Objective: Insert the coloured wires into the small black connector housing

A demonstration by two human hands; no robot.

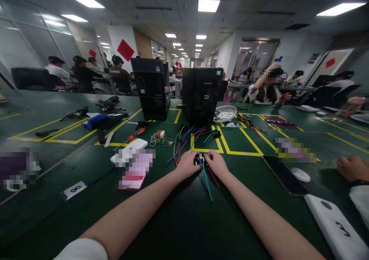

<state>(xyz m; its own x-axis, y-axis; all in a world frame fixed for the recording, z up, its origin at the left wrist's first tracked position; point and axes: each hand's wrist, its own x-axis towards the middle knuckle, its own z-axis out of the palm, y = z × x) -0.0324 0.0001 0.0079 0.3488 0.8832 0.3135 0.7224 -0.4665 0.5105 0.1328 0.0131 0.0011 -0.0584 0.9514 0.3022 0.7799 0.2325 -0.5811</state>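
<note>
In front of me, my left hand (188, 164) and my right hand (216, 164) meet over the table, fingers closed from both sides on a small black-and-white part (201, 158). Its exact kind is too small to make out, and the fingers cover much of it. Green and blue wires (206, 184) run from it towards me, and a red wire (213, 177) trails out beside my right hand. Just beyond my hands lies a row of loose coloured wires (196, 132) with black ends, in red, blue, green and yellow.
Two black computer towers (151, 89) stand behind the wires, with a white basket (225, 113) on their right. Glasses (165, 141), a white power bank (129, 151) and a pink-screened phone (137, 171) lie left. At right are a dark phone (284, 174) and another person's hand (353, 168).
</note>
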